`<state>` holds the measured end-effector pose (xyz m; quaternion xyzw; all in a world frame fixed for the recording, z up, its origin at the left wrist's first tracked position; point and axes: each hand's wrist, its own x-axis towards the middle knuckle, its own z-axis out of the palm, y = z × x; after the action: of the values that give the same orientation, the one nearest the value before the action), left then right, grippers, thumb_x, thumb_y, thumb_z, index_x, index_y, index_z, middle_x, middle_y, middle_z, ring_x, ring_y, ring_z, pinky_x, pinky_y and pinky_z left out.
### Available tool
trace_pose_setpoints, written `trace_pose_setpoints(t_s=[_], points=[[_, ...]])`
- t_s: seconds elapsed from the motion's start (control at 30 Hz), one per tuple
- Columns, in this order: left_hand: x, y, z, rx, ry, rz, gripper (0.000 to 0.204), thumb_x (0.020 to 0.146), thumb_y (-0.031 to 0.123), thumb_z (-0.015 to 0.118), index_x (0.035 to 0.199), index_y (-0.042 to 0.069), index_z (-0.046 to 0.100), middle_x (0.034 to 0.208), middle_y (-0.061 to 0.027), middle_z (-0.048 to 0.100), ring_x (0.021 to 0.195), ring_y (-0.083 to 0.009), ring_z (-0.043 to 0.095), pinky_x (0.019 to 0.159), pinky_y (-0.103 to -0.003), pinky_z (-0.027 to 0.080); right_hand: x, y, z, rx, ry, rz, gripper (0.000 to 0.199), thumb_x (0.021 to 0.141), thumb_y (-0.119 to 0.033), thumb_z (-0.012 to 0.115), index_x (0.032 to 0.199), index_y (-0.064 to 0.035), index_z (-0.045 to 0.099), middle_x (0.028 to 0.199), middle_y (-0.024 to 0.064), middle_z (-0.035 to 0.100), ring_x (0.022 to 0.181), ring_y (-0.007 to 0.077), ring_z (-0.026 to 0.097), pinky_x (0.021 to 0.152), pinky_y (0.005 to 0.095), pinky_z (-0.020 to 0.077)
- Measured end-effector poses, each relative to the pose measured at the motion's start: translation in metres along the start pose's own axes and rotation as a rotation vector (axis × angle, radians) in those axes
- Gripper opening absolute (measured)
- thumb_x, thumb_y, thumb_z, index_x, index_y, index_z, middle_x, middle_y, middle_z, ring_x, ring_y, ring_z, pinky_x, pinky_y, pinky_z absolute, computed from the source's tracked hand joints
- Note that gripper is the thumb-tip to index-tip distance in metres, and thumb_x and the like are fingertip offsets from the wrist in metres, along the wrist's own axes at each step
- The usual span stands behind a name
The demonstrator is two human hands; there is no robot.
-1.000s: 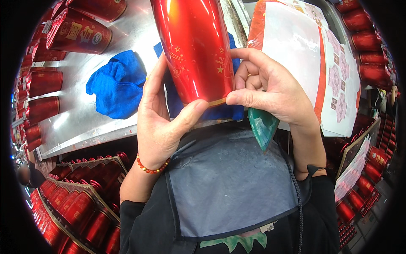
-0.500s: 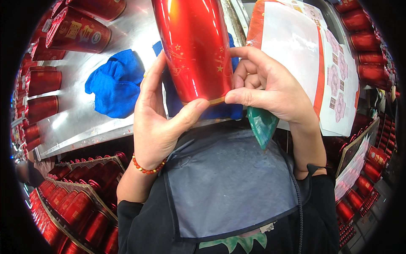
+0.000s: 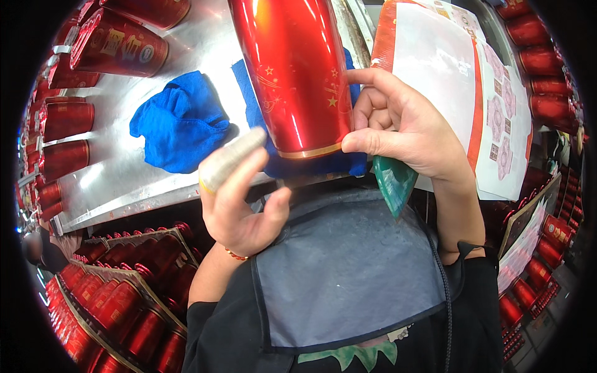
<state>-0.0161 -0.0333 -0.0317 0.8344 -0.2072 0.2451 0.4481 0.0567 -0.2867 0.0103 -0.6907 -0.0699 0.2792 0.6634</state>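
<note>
A glossy red metal-looking canister with gold stars and a gold rim lies on a blue cloth, its gold-rimmed end toward me. My right hand grips the right side of that end between thumb and index finger. Its other fingers are curled, and a green pointed scraper hangs below the palm. Off the canister, my left hand is in the air left of the rim, fingers apart and somewhat blurred. A pale cover sits on its index finger with a yellow band at the base.
Left of the canister a crumpled blue cloth lies on the metal table. Printed sheets are stacked at the right. Several red canisters line the table's left side. More red canisters fill trays at lower left and lower right.
My left hand has let go of the canister and drawn back toward me, its fingers opening. The right hand keeps its hold.
</note>
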Motion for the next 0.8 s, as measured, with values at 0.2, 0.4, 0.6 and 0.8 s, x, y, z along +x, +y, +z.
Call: trace_pose_setpoints(t_s=[0.2, 0.4, 0.6, 0.8], points=[[0.010, 0.011, 0.001, 0.192, -0.133, 0.235, 0.036, 0.072, 0.000, 0.077, 0.107, 0.008, 0.078, 0.108, -0.0075, 0.072, 0.106, -0.0293, 0.066, 0.084, -0.034, 0.058, 0.001, 0.000, 0.000, 0.019, -0.014, 0.033, 0.071, 0.084, -0.007, 0.083, 0.144, 0.0031, 0.045, 0.091, 0.0024, 0.059, 0.078, 0.0047, 0.059, 0.068, 0.0170, 0.0467], [0.023, 0.008, 0.012, 0.191, -0.116, 0.397, 0.044, 0.057, 0.001, 0.079, 0.100, 0.012, 0.082, 0.108, -0.0021, 0.072, 0.105, -0.0258, 0.063, 0.077, -0.033, 0.057, 0.000, -0.003, -0.001, -0.053, -0.020, 0.034, 0.073, 0.086, -0.008, 0.082, 0.146, 0.0035, 0.043, 0.093, 0.0034, 0.060, 0.081, 0.0063, 0.060, 0.071, 0.0188, 0.0487], [0.027, 0.015, 0.015, 0.210, -0.034, 0.257, 0.034, 0.068, 0.009, 0.079, 0.101, 0.015, 0.081, 0.109, -0.0022, 0.071, 0.104, -0.0221, 0.056, 0.085, -0.033, 0.048, 0.000, -0.001, 0.001, -0.049, -0.013, 0.012, 0.071, 0.087, -0.009, 0.081, 0.146, 0.0046, 0.044, 0.093, 0.0029, 0.060, 0.082, 0.0071, 0.061, 0.074, 0.0195, 0.0494], [0.031, -0.008, 0.022, -0.417, -0.050, -0.320, 0.081, 0.088, 0.013, 0.072, 0.155, -0.003, 0.030, 0.156, -0.0180, 0.031, 0.142, -0.0288, 0.040, 0.116, -0.043, 0.035, 0.000, -0.001, 0.004, -0.063, 0.016, -0.004, 0.073, 0.085, -0.009, 0.082, 0.145, 0.0063, 0.044, 0.091, 0.0023, 0.060, 0.083, 0.0073, 0.062, 0.074, 0.0194, 0.0501]])
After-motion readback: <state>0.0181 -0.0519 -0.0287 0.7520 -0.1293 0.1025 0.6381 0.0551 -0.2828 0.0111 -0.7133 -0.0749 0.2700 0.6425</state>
